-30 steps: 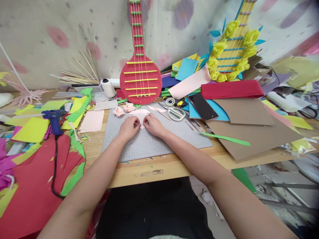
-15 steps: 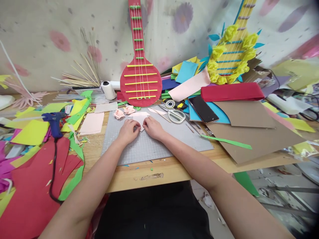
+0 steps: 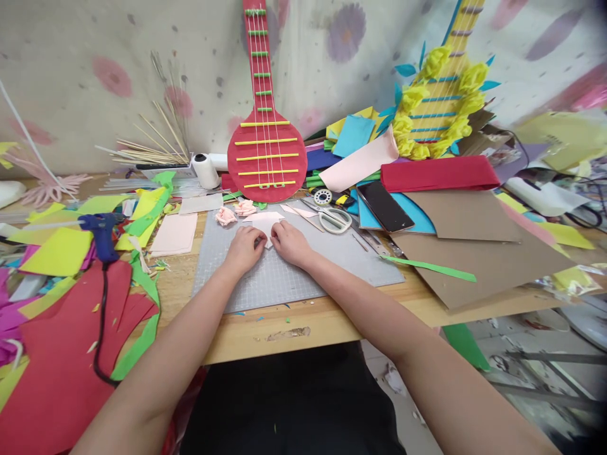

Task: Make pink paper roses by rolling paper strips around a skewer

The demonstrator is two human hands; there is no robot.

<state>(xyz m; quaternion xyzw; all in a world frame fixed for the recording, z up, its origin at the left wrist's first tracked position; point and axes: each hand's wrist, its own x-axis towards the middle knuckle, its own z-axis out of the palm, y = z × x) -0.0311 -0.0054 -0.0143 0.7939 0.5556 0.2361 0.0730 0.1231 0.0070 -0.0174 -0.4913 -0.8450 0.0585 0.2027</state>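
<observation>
A small piece of pale pink paper [image 3: 263, 221] lies on the grey cutting mat [image 3: 303, 284], partly hidden by my fingers. My left hand [image 3: 245, 248] pinches its near left side, fingers curled. Close beside it, my right hand [image 3: 288, 242] grips the near right side with bent fingers. Just beyond my left hand sit two pale pink paper roses, one rose [image 3: 225, 216] at the left and another rose [image 3: 245, 208] behind it. Scissors [image 3: 334, 219] with pale handles rest on the mat to the right of my right hand.
A red paper lute [image 3: 267, 155] leans upright behind the mat. At the left are a blue glue gun [image 3: 102, 234] and red paper [image 3: 66, 360]. A black phone [image 3: 385, 206], brown cardboard [image 3: 488, 268] and a green strip [image 3: 429, 268] lie right. A yellow flowered instrument [image 3: 436, 107] stands back right.
Both hands stay at the pink paper with almost the same grip. The whole view has shifted very slightly; nothing else has visibly moved.
</observation>
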